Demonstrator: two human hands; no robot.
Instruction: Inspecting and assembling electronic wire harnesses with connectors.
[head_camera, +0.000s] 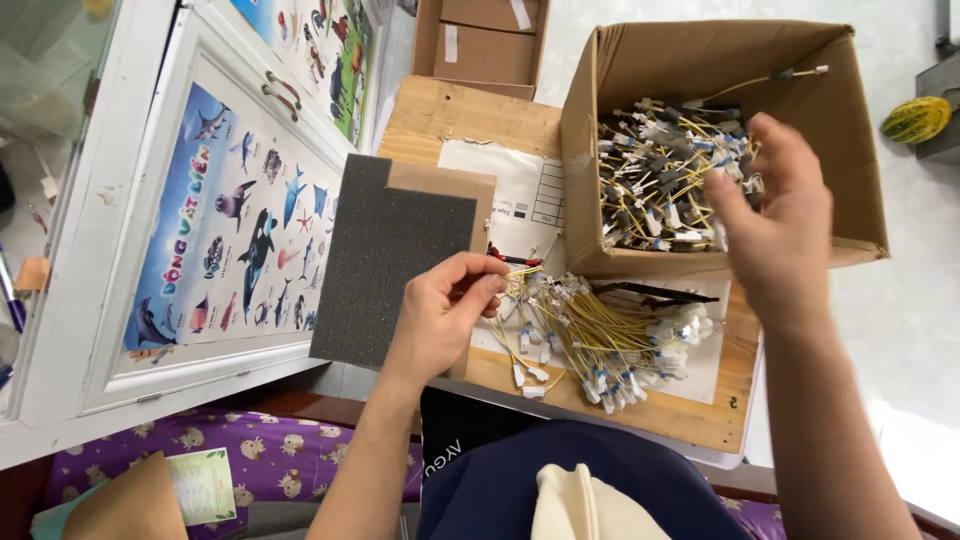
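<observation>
Two hands: left hand (447, 300) pinches bundle end; right hand (770, 215) hangs loosely curled over cardboard box (720, 45).
Yellow wire leads (590, 330): on tabletop (440, 115), light, floppy, tangle-prone.
Hold: white connector ends.

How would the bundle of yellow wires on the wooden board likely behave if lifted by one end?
The bundle of yellow wires would probably droop: the strands are thin and already curve loosely. It looks light for its size. Its small white connectors splay out, so loose strands may snag or slip free.

Bright, even daylight; soft shadows, glare at right, edges warped.
</observation>
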